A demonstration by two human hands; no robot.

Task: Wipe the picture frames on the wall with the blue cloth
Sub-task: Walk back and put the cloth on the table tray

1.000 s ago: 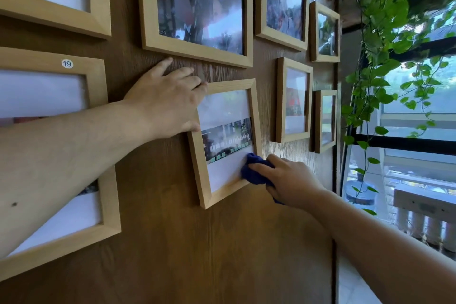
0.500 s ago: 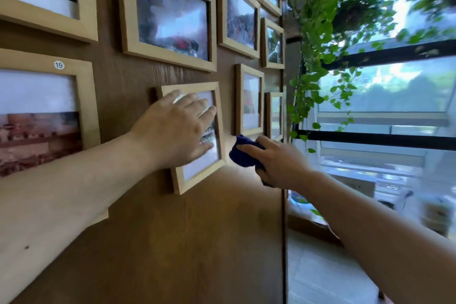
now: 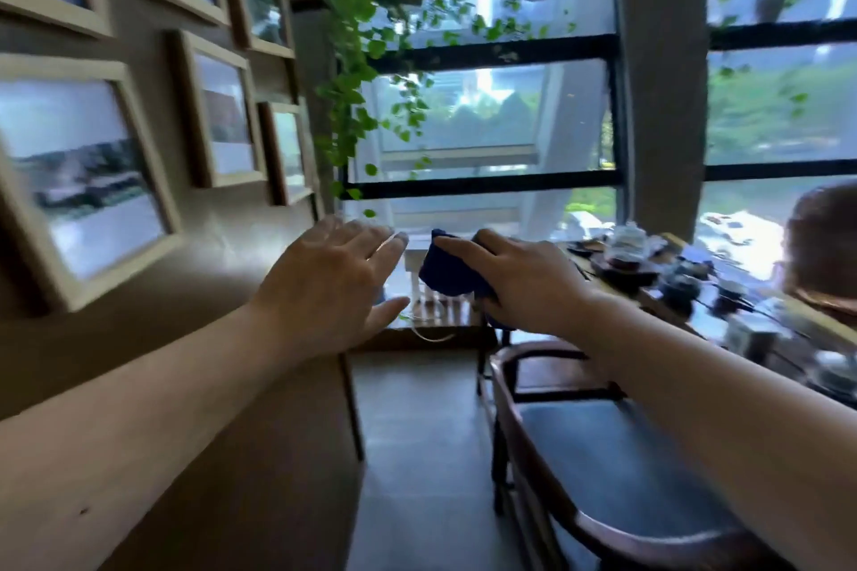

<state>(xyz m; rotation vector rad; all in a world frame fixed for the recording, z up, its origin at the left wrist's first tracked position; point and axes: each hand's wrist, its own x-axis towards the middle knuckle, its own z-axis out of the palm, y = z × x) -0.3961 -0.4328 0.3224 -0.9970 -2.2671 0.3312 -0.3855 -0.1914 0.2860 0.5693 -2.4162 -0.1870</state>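
Several light wooden picture frames hang on the brown wall (image 3: 218, 454) at the left; a large one (image 3: 153, 195) sits nearest and a smaller one (image 3: 197, 107) farther along. My left hand (image 3: 331, 287) is held out in the air past the wall's end, fingers spread, holding nothing. My right hand (image 3: 514, 281) is beside it and grips the bunched blue cloth (image 3: 445, 269). Neither hand touches a frame. The view is blurred by motion.
A dark wooden chair (image 3: 617, 473) with a blue seat stands at the lower right. Behind it a table (image 3: 668, 306) carries tea ware. Another person's head (image 3: 821, 241) shows at the right edge. Hanging green vines (image 3: 352, 74) and a big window (image 3: 487, 116) fill the back.
My view has swung right, away from the wall toward the window. Both hands came off the small frame and now hover in the air; the cloth stays in my right hand.
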